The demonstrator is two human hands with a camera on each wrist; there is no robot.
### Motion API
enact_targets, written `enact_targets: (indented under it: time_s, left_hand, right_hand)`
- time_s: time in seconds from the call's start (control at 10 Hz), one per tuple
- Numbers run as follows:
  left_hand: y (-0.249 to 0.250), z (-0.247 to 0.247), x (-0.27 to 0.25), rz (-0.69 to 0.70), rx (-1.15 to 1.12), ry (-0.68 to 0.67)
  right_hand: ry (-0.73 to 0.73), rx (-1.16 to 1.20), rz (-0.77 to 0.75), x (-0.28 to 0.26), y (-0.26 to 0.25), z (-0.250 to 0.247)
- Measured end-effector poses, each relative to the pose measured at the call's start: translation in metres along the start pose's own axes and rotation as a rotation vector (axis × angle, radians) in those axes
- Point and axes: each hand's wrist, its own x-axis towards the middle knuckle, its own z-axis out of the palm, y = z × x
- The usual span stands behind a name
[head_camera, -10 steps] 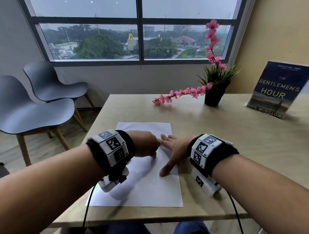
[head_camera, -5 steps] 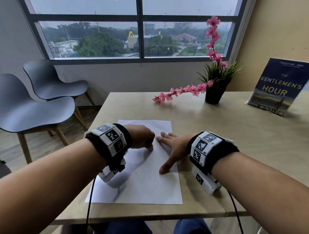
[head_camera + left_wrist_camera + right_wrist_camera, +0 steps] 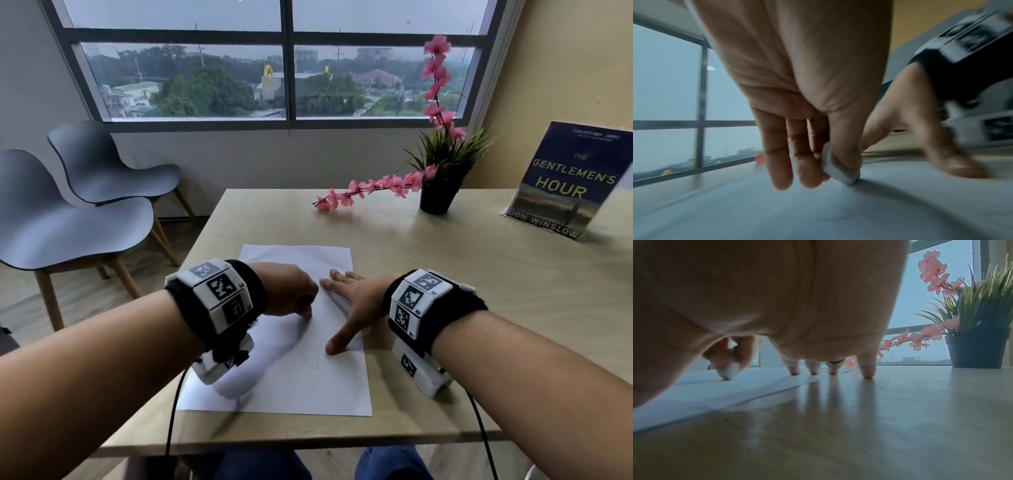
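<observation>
A white sheet of paper [image 3: 291,370] lies on the wooden table [image 3: 445,274], with faint pencil marks near its middle. My left hand [image 3: 291,291] pinches a small white eraser [image 3: 838,172] between thumb and fingers, its corner pressed on the paper [image 3: 818,211]. The same eraser [image 3: 728,370] shows past my right palm in the right wrist view. My right hand [image 3: 346,305] lies flat with fingers spread, thumb and fingertips [image 3: 866,369] pressing the paper's right side and the table beside it.
A black pot with grass and pink blossom stems [image 3: 438,178] stands at the back of the table. A book [image 3: 568,181] stands propped at the far right. Two grey chairs [image 3: 75,212] stand left of the table, under the window.
My left hand with the eraser has moved a little up the sheet, away from me. The right hand stays flat in the same place on the paper.
</observation>
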Motion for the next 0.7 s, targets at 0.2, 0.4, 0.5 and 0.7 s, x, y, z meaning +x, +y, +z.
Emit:
enact_targets:
  time_s: [0.2,0.4,0.5,0.7]
  left_hand:
    - [-0.006,0.001,-0.003,-0.027,-0.014,-0.031]
    - [-0.004,0.006,-0.006,0.014,0.04,-0.04]
    - [-0.006,0.006,-0.007,0.0,-0.01,-0.051]
    - [-0.023,0.0,-0.003,-0.081,0.025,-0.015]
  right_hand:
    - [-0.004,0.0,0.008,0.001,0.0,0.0]
    - [-0.009,0.014,0.01,0.0,0.0,0.001]
    - [-0.012,0.015,0.008,-0.001,-0.001,0.0]
    - [-0.006,0.005,0.012,0.0,0.0,0.001]
